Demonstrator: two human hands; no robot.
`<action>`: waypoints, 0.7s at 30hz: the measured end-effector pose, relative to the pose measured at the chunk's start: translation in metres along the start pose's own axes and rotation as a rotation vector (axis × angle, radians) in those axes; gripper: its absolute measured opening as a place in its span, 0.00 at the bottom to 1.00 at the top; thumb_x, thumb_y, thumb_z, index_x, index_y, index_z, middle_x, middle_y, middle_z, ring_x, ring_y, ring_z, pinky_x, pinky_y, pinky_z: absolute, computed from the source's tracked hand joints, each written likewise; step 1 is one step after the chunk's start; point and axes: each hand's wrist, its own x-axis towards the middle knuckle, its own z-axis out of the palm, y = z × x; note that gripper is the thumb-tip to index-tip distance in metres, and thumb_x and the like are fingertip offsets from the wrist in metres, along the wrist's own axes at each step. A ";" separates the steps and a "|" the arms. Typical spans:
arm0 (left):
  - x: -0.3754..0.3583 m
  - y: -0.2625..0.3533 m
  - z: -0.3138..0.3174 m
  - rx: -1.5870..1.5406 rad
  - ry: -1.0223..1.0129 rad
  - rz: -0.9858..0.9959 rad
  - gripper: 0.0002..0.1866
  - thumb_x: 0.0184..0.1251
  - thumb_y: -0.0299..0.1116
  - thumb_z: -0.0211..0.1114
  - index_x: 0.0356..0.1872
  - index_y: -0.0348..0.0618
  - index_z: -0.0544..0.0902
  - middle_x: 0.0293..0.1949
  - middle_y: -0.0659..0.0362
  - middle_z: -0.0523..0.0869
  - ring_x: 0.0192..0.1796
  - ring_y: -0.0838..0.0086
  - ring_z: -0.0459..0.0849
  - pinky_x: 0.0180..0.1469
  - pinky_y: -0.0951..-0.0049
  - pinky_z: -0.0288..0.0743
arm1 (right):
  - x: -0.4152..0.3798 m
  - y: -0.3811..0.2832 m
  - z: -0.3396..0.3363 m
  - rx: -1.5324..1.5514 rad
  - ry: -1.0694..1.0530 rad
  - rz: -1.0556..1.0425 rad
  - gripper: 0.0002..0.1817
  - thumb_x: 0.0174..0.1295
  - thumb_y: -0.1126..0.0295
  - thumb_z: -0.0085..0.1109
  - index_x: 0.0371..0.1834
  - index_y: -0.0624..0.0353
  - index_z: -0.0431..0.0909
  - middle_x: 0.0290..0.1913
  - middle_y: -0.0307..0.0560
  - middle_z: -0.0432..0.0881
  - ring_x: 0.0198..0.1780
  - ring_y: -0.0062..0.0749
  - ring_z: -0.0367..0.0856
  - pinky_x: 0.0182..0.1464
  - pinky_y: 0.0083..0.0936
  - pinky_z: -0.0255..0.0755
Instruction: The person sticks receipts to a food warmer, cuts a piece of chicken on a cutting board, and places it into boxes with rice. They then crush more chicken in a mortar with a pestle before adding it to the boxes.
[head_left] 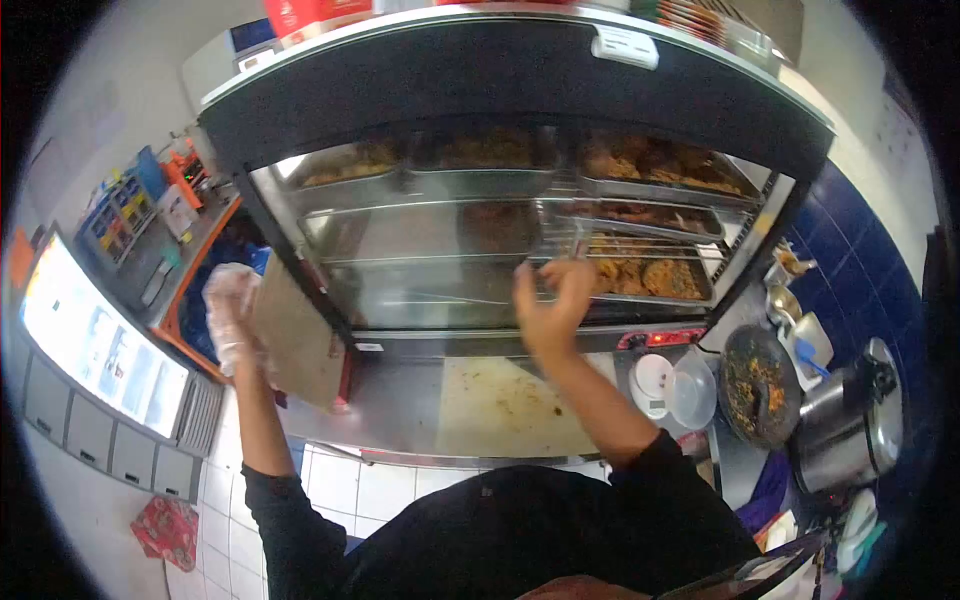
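Observation:
My right hand [558, 305] is bare and raised in front of a glass-fronted food warmer [520, 100]. Its thumb stands apart from its fingers, with nothing visible between them. Behind the fingertips, a tray of browned food [650, 280] sits on the lowest wire rack. Off to the left, my left hand [232, 310] wears a clear plastic glove. It is held up beside the upper edge of a brown board-like sheet [295, 330]. Glove and blur smear its fingers, so I cannot tell whether it grips the sheet.
A stained pale cutting board [470, 425] lies on the counter below the warmer. At right are a clear plastic tub [690, 393], a white scale [652, 380], a dark stone mortar [750, 420] with food scraps and a large metal pot [840, 430]. A lit panel [95, 330] stands left.

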 end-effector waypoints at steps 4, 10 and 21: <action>-0.047 0.007 0.089 0.686 0.032 0.616 0.13 0.60 0.30 0.67 0.45 0.39 0.79 0.45 0.55 0.82 0.46 0.65 0.82 0.52 0.67 0.73 | 0.024 0.085 -0.015 -0.411 -0.080 -0.099 0.13 0.57 0.63 0.62 0.33 0.57 0.68 0.32 0.46 0.71 0.37 0.42 0.69 0.42 0.40 0.58; -0.069 -0.012 0.137 0.873 0.031 0.688 0.23 0.57 0.34 0.69 0.52 0.36 0.75 0.48 0.48 0.79 0.52 0.57 0.78 0.58 0.62 0.69 | 0.032 0.092 -0.026 -0.714 -0.062 -0.283 0.10 0.57 0.64 0.60 0.30 0.54 0.68 0.33 0.44 0.71 0.38 0.39 0.70 0.41 0.40 0.57; -0.052 -0.098 0.109 0.596 0.146 0.264 0.33 0.57 0.41 0.70 0.56 0.29 0.69 0.53 0.44 0.77 0.56 0.60 0.77 0.61 0.65 0.67 | 0.072 0.162 -0.137 -0.872 0.036 0.022 0.08 0.61 0.64 0.56 0.33 0.55 0.71 0.35 0.43 0.73 0.42 0.41 0.71 0.43 0.40 0.58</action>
